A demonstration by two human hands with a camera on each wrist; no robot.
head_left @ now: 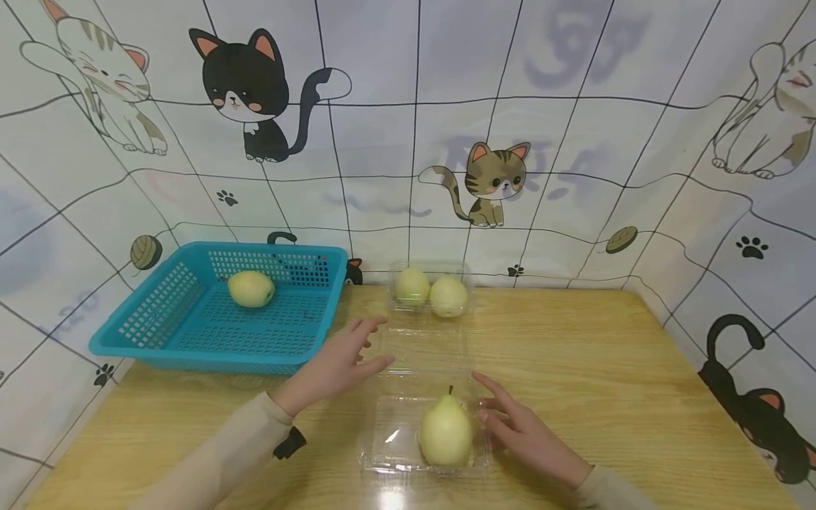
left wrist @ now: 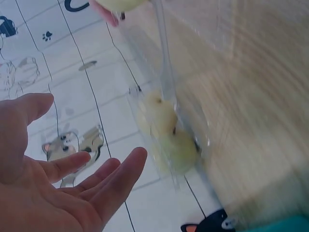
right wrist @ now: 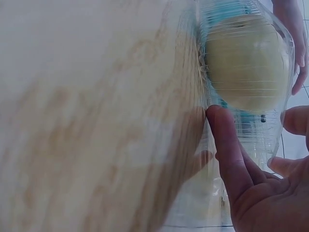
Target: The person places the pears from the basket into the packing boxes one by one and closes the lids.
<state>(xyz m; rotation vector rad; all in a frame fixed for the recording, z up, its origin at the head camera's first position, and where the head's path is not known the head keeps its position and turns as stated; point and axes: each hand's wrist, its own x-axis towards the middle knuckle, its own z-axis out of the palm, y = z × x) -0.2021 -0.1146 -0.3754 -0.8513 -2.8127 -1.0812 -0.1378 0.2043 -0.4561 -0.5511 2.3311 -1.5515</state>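
Note:
A pale green pear (head_left: 446, 432), stem up, stands in the right half of an open clear plastic container (head_left: 397, 432) at the front. A clear flap (head_left: 426, 347) lies behind it. My right hand (head_left: 528, 433) is at the container's right side, its fingers (right wrist: 226, 140) touching the wall in the right wrist view. My left hand (head_left: 341, 365) hovers left of the clear flap, fingers spread, holding nothing; its palm (left wrist: 48, 203) faces the left wrist camera. At the back, two pears (head_left: 449, 296) sit in another clear container (head_left: 430, 266).
A blue perforated basket (head_left: 210, 360) stands at the left with one yellowish pear (head_left: 251, 289) in it. Everything rests on a wooden table (head_left: 574, 354). A white cloth with cat drawings (head_left: 382, 142) hangs behind and along both sides.

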